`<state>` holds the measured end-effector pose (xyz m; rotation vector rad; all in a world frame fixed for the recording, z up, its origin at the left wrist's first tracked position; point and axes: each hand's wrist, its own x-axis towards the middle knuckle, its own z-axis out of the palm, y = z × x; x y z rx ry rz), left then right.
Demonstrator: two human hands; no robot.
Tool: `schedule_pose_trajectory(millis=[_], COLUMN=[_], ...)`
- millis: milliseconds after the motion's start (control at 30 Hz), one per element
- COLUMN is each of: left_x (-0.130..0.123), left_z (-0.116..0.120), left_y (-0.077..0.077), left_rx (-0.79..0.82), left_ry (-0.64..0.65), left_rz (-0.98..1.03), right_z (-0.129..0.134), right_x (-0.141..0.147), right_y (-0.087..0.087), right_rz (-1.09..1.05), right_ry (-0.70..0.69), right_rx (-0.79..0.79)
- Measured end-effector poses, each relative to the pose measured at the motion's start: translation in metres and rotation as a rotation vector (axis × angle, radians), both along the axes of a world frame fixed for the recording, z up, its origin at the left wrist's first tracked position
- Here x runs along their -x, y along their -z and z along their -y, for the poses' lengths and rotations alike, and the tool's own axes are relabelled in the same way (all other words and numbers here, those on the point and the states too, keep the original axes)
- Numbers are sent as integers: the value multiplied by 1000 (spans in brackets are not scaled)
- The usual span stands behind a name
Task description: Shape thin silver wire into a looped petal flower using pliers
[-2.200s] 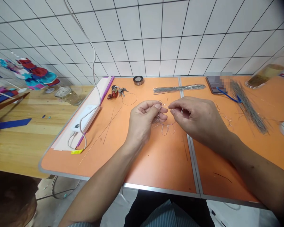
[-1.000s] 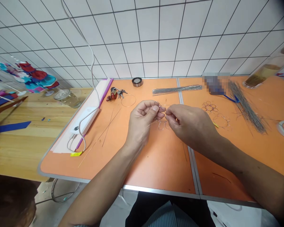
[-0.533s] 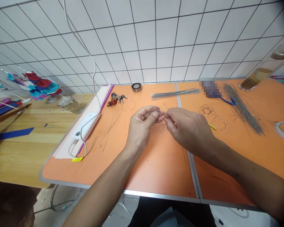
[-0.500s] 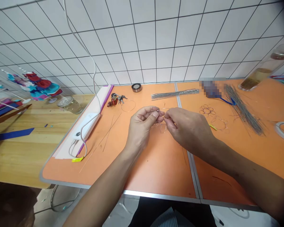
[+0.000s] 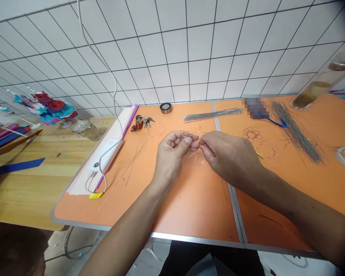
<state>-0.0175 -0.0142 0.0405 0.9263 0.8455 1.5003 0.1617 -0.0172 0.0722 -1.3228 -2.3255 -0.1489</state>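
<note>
Thin wire bent into small loops (image 5: 199, 160) shows below and between my fingers, above the orange table (image 5: 195, 203). My left hand (image 5: 175, 151) pinches this wire between thumb and fingertips. Close beside it, my right hand (image 5: 227, 149) is also closed on the wire, its back toward me and its fingertips partly hidden. To the right lie a finished-looking wire flower shape (image 5: 252, 134) and a larger wire ring (image 5: 267, 150). Another wire ring (image 5: 156, 130) rests left of my hands, near two crossed straight wires (image 5: 130, 165).
Behind my hands are a roll of tape (image 5: 166, 107) and a bundle of straight wires (image 5: 211, 115). Keys (image 5: 143, 122) and a white power strip (image 5: 107, 155) lie to the left. At the right are a darker wire bundle (image 5: 297, 132) and a glass bottle (image 5: 316, 90).
Both hands stay nearly in place, still pinching the wire. The small loops beneath them have shifted slightly. A blue strip at the far left appears a little further right.
</note>
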Motion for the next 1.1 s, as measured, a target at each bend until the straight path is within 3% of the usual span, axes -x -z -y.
schedule_pose_trajectory(millis=[400,833,1100], left_x=[0,2,1], left_z=[0,-3,-3], left_y=[-1,-1,-4], left_rx=[21,-19,7], left_ry=[-10,27,51], left_rz=[0,-10,37], right_z=[6,6,6], right_x=[1,2,3], right_y=[3,1,4], right_rz=[102,53,7], right_ry=[-22,-15,-46], right_rx=[-284,-154,-166])
